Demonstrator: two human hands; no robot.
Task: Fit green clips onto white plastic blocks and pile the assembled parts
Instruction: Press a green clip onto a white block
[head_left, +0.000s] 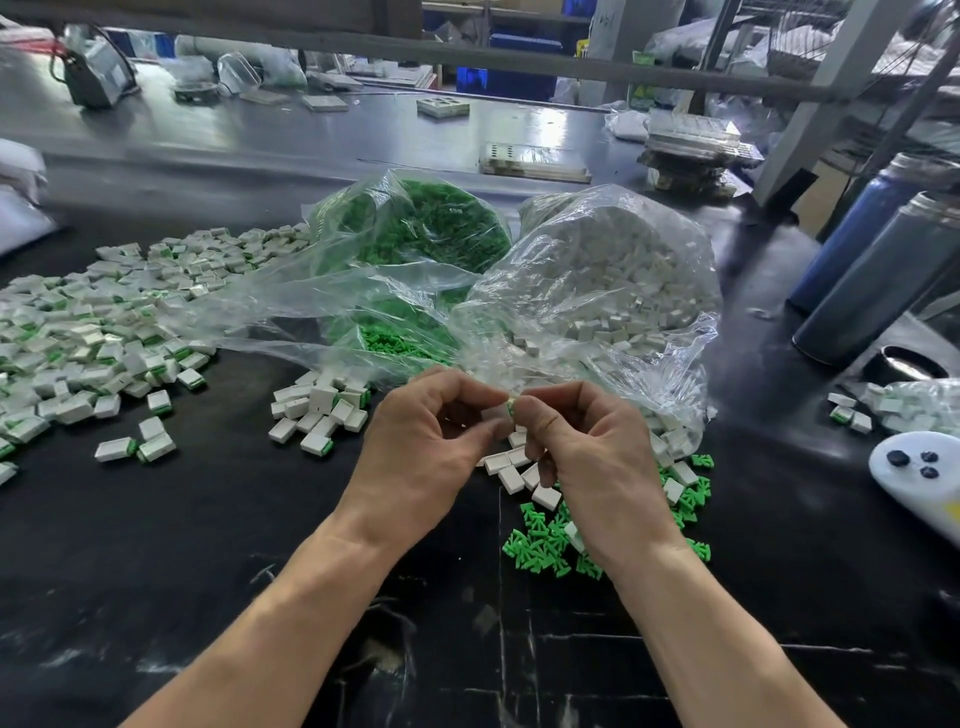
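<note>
My left hand (426, 447) and my right hand (587, 457) meet above the black table, fingertips pinching one small white block with a green clip (510, 406) between them. Loose green clips (540, 540) and loose white blocks (519, 470) lie under and around my right hand. A small group of assembled parts (317, 410) lies left of my left hand. A wide pile of assembled parts (93, 332) covers the table's left side. Behind my hands stand a clear bag of green clips (415, 228) and a clear bag of white blocks (613, 275).
Two dark cylindrical bottles (878, 270) stand at the right. A white controller (919, 473) lies at the right edge, with a small bag of parts (904, 405) behind it. Trays and boxes (691, 150) sit along the far side of the table.
</note>
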